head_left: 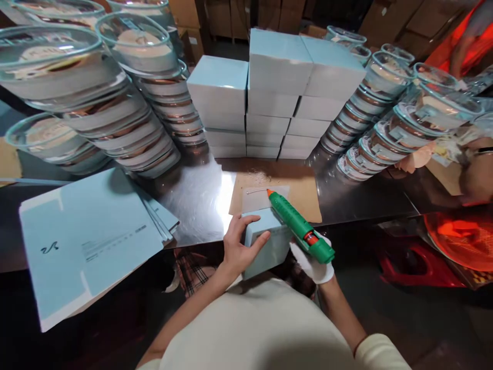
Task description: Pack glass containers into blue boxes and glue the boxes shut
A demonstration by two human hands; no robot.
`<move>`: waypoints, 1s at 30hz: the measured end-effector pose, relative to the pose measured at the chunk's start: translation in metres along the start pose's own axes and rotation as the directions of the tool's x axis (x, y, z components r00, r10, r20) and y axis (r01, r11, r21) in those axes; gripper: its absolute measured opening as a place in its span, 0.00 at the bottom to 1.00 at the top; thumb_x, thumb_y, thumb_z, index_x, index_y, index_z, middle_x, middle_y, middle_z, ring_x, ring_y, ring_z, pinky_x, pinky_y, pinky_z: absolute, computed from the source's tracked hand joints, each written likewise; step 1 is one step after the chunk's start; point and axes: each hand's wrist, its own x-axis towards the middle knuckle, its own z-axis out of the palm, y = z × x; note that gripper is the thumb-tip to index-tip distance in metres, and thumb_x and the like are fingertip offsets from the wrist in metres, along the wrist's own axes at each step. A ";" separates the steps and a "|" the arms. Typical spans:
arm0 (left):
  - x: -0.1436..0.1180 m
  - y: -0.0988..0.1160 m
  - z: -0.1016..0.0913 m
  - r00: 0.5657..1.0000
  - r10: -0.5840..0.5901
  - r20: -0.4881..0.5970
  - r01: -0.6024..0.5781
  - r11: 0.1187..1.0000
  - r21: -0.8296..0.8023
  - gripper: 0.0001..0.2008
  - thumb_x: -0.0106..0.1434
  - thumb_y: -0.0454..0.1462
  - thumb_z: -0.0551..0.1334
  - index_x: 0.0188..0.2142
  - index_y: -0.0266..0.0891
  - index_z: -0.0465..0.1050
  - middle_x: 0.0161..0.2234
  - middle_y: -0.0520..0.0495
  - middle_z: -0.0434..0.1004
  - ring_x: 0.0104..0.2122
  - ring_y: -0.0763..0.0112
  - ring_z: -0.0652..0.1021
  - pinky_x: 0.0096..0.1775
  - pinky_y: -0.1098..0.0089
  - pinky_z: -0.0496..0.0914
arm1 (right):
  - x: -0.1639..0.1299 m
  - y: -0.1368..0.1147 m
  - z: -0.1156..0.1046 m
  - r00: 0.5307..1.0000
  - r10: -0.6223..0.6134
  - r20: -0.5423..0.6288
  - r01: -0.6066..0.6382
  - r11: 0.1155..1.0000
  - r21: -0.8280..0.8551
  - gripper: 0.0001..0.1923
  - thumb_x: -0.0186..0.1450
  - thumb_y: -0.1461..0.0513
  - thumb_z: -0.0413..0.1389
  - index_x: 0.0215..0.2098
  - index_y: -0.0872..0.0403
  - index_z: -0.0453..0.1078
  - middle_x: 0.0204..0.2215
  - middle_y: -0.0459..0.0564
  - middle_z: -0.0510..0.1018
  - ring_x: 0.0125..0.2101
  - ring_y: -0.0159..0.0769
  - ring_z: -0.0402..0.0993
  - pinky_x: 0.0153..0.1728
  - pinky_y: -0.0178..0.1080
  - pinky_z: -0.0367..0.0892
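Observation:
My bare left hand [241, 246] grips a light blue box [271, 246] at the table's front edge, thumb and fingers around its near left corner. In my white-gloved right hand [314, 262] is a green hot glue gun [295, 221]. Its orange nozzle points away to the left, over a pale flap [277, 194] at the far side of the box. A thin line of glue [256, 191] runs along that flap, to the left of the nozzle tip. Under the flap lies a sheet of brown cardboard [306, 192].
Light blue and white boxes [281, 77] are stacked behind the cardboard. Stacks of clear round containers stand at left [111, 113] and right [404, 123]. Flat light blue card sheets [92, 241] overhang the metal table's [185, 190] left front edge. Another person's arm [462, 49] shows at far right.

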 end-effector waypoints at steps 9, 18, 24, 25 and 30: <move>0.002 -0.004 -0.016 0.997 -0.073 -0.017 0.072 0.994 -0.085 0.14 0.65 0.46 0.71 0.47 0.44 0.78 0.40 0.49 0.75 0.40 0.66 0.77 0.40 0.70 0.69 | 0.067 0.042 -0.022 0.823 0.565 -0.063 -0.497 0.769 0.402 0.28 0.54 0.42 0.67 0.37 0.57 0.80 0.31 0.54 0.86 0.16 0.31 0.69 0.16 0.36 0.63; -0.005 -0.013 -0.026 0.998 -0.066 0.020 0.068 0.985 -0.160 0.17 0.63 0.50 0.72 0.46 0.44 0.79 0.44 0.46 0.76 0.47 0.60 0.77 0.50 0.63 0.71 | 0.100 0.009 -0.045 0.845 0.510 -0.158 -0.500 0.860 0.102 0.24 0.59 0.45 0.68 0.41 0.57 0.83 0.32 0.55 0.86 0.35 0.43 0.83 0.37 0.39 0.77; -0.006 -0.013 -0.014 0.998 -0.062 -0.024 0.053 0.958 -0.282 0.21 0.60 0.52 0.74 0.44 0.42 0.77 0.56 0.38 0.74 0.62 0.50 0.74 0.59 0.58 0.70 | 0.088 -0.022 0.012 0.909 0.258 0.326 -0.389 0.807 0.445 0.30 0.53 0.44 0.74 0.44 0.55 0.81 0.40 0.53 0.86 0.41 0.44 0.83 0.48 0.46 0.78; -0.005 -0.014 -0.012 0.995 -0.084 -0.053 0.061 0.938 -0.341 0.23 0.60 0.52 0.74 0.47 0.44 0.75 0.56 0.39 0.75 0.59 0.52 0.76 0.57 0.59 0.71 | 0.088 -0.020 0.014 0.921 0.229 0.315 -0.360 0.808 0.466 0.30 0.54 0.41 0.73 0.44 0.54 0.80 0.41 0.53 0.86 0.43 0.44 0.83 0.49 0.47 0.78; 0.004 -0.018 -0.016 0.991 -0.096 -0.098 0.020 0.810 -0.586 0.31 0.64 0.46 0.73 0.60 0.56 0.62 0.50 0.48 0.78 0.45 0.66 0.80 0.47 0.65 0.74 | 0.084 -0.019 -0.003 0.823 -0.314 0.474 0.033 0.859 0.510 0.40 0.59 0.31 0.63 0.54 0.51 0.78 0.60 0.60 0.78 0.58 0.49 0.77 0.57 0.50 0.74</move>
